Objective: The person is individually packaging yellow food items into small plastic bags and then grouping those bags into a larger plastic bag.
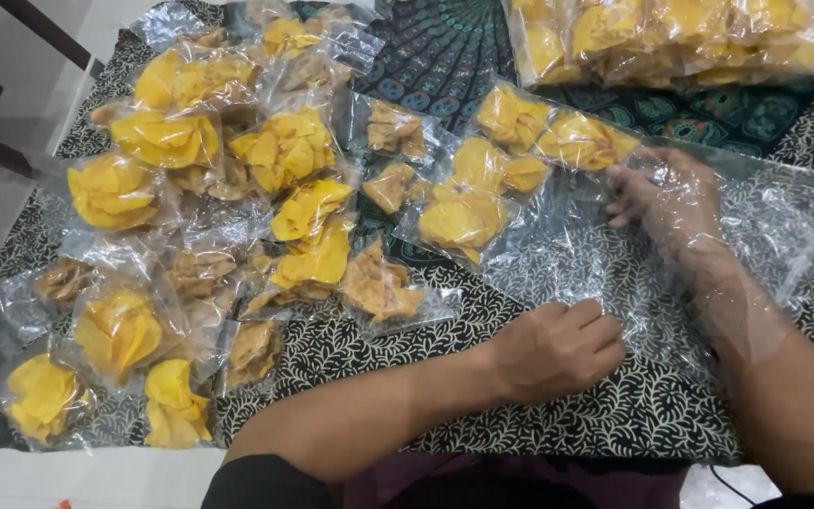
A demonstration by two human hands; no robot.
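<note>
Patterned black-and-white cloth [558, 415] covers the work surface, with pale floor showing at its near and far-left edges. Spread across it lies a large clear plastic bag [784, 212]. The right hand [673, 203] is pushed inside this bag up to the forearm, fingers spread flat against the film, holding nothing. The left hand [558, 347] rests on the bag's near edge, fingers curled loosely and pressing the plastic to the cloth; whether it pinches the film I cannot tell.

To do this well, I judge the left hand should keep the mouth pinned flat while the right hand opens the film evenly, so the layers part without tearing.

Just beyond the right fingertips lie small sealed packets of yellow chips [511, 118]. Left of the left fingers lies a packet of browner chips [381, 285], and farther left many more packets [167, 137] are heaped together. Beyond the right hand, at the top, a big bag packed with filled packets [671, 38] sits.
</note>
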